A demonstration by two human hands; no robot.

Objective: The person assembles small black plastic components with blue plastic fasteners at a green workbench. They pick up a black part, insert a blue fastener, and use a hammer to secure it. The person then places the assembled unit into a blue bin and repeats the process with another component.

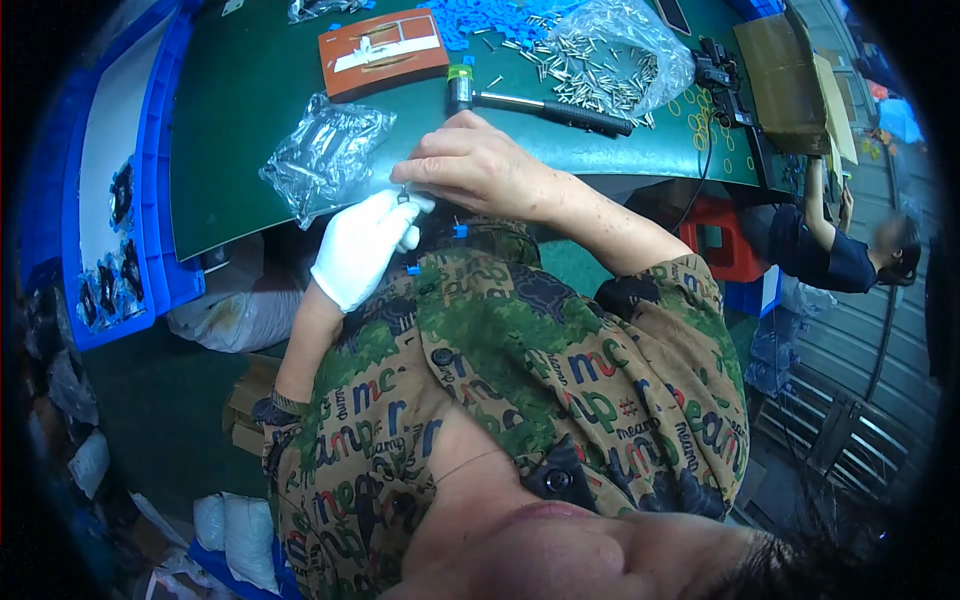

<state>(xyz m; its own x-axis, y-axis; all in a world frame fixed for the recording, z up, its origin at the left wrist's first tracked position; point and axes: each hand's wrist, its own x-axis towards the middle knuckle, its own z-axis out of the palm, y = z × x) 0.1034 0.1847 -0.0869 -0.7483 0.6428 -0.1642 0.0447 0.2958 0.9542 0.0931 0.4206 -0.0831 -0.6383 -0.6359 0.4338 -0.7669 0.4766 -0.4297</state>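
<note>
My left hand (362, 250), in a white glove, is closed at the table's near edge, its fingertips pinched around a small dark metallic piece (404, 197) too small to name. Bare, my right hand (475, 165) meets it from above, thumb and fingers pressed together at the same piece. Whatever else lies between the fingers is hidden. Just beyond the hands, a mallet (545, 108) with a black handle lies on the table. Left of it rests a clear plastic bag (328, 150) with dark contents. Two small blue pieces, one of them a blue clip (460, 231), show against my patterned shirt.
The green table (240, 110) bears a reddish-brown block (385, 55), loose blue parts (470, 20), a heap of metal pins (600, 75) by a plastic bag, and yellow rings (710, 125). A blue tray (150, 200) stands left. A cardboard box (785, 85) and another person (835, 245) are right.
</note>
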